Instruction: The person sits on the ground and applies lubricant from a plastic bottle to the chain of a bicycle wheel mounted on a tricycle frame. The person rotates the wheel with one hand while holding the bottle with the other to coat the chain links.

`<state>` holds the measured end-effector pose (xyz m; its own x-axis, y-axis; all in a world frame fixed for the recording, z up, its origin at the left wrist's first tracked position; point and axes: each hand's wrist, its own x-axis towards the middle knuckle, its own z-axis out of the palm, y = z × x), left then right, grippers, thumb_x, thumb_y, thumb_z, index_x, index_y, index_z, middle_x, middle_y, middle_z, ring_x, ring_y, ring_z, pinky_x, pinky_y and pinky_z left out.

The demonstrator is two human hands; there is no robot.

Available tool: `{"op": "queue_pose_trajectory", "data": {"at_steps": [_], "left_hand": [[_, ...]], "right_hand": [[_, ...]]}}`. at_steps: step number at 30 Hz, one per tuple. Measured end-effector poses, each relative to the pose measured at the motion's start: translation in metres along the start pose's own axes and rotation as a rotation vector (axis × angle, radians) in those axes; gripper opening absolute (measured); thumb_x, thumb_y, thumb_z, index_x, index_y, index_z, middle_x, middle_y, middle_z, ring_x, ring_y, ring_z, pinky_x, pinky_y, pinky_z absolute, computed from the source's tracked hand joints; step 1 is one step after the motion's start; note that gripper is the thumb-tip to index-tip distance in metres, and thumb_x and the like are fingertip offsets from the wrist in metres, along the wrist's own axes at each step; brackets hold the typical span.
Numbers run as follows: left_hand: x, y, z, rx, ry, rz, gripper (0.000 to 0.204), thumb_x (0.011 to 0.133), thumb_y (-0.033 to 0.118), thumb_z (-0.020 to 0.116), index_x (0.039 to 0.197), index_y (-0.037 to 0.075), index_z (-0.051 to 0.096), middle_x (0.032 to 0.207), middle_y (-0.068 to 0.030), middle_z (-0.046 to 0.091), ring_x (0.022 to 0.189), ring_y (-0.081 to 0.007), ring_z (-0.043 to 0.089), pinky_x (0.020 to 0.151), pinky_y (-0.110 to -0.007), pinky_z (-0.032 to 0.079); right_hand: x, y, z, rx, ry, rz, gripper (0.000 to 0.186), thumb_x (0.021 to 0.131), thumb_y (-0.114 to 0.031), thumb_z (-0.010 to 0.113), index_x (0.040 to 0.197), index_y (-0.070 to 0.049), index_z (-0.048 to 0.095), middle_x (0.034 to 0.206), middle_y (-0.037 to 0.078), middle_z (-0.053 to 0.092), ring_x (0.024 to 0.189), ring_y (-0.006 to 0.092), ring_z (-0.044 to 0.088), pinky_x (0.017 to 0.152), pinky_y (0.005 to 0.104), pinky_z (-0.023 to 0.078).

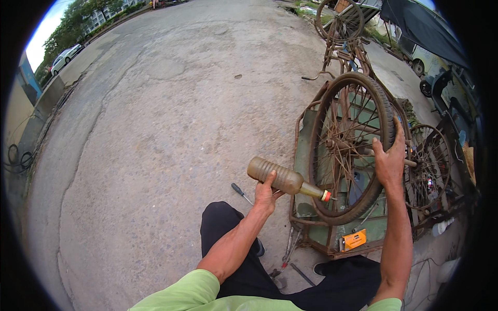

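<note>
My left hand (266, 194) is wrapped round a cloudy brown plastic bottle (282, 178) with a red cap ring. The bottle lies tilted, its neck pointing right and slightly down, its tip close to the lower left rim of a spoked wheel (384, 106). That wheel has a worn black tyre and rusty spokes, and stands upright on an overturned green cart (306, 135). At the wheel's right side my right hand (390, 158) grips the tyre, fingers behind it and thumb toward the spokes. Whether liquid leaves the bottle cannot be made out.
A screwdriver (240, 192) lies on the pavement left of the bottle. Pliers (288, 249) and other tools lie near my feet. An orange box (354, 240) rests on the cart's near end. A second wheel (428, 166) stands at right, a front wheel (340, 20) farther off.
</note>
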<state>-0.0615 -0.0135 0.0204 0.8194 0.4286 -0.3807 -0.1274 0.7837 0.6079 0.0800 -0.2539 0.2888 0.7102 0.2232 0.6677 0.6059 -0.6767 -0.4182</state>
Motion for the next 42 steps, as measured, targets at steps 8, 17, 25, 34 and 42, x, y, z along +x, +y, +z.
{"op": "queue_pose_trajectory", "data": {"at_steps": [8, 17, 25, 34, 42], "left_hand": [[0.000, -0.002, 0.002, 0.001, -0.003, -0.006, 0.068, 0.096, 0.046, 0.075, 0.142, 0.004, 0.048, 0.131, -0.0162, 0.059, 0.123, -0.0335, 0.062, 0.106, -0.058, 0.051], [0.001, 0.001, -0.001, 0.005, 0.002, 0.009, 0.064, 0.095, 0.047, 0.076, 0.137, 0.005, 0.052, 0.129, -0.0160, 0.061, 0.122, -0.0329, 0.062, 0.105, -0.057, 0.052], [0.001, 0.000, 0.005, 0.038, 0.010, 0.017, 0.067, 0.094, 0.049, 0.077, 0.139, 0.007, 0.051, 0.133, -0.0149, 0.058, 0.123, -0.0325, 0.062, 0.106, -0.058, 0.050], [0.005, -0.002, 0.005, 0.037, -0.015, 0.028, 0.072, 0.095, 0.049, 0.076, 0.144, 0.004, 0.047, 0.134, -0.0170, 0.057, 0.125, -0.0335, 0.061, 0.109, -0.057, 0.049], [0.006, 0.002, 0.003, 0.103, -0.022, 0.058, 0.065, 0.096, 0.046, 0.074, 0.141, 0.005, 0.051, 0.127, -0.0148, 0.061, 0.119, -0.0301, 0.065, 0.103, -0.054, 0.055]], "right_hand": [[0.002, 0.004, 0.002, -0.050, -0.007, 0.018, 0.078, 0.092, -0.020, 0.071, 0.160, -0.001, 0.037, 0.153, 0.024, 0.049, 0.139, 0.0372, 0.051, 0.118, 0.0443, 0.040], [0.001, -0.002, 0.001, -0.013, -0.006, 0.032, 0.078, 0.090, -0.016, 0.072, 0.159, -0.002, 0.039, 0.152, 0.023, 0.050, 0.137, 0.0360, 0.053, 0.116, 0.0435, 0.042], [0.001, 0.009, 0.000, -0.038, 0.007, 0.006, 0.077, 0.090, -0.017, 0.073, 0.158, -0.001, 0.040, 0.151, 0.024, 0.051, 0.135, 0.0357, 0.055, 0.115, 0.0433, 0.043], [0.001, 0.025, 0.004, -0.104, -0.030, -0.025, 0.084, 0.091, -0.043, 0.074, 0.157, -0.002, 0.042, 0.142, 0.025, 0.058, 0.130, 0.0370, 0.058, 0.112, 0.0461, 0.044], [-0.001, 0.013, 0.006, -0.086, -0.020, -0.048, 0.079, 0.093, -0.044, 0.074, 0.156, -0.005, 0.046, 0.137, 0.021, 0.064, 0.117, 0.0275, 0.067, 0.106, 0.0392, 0.049]]}}
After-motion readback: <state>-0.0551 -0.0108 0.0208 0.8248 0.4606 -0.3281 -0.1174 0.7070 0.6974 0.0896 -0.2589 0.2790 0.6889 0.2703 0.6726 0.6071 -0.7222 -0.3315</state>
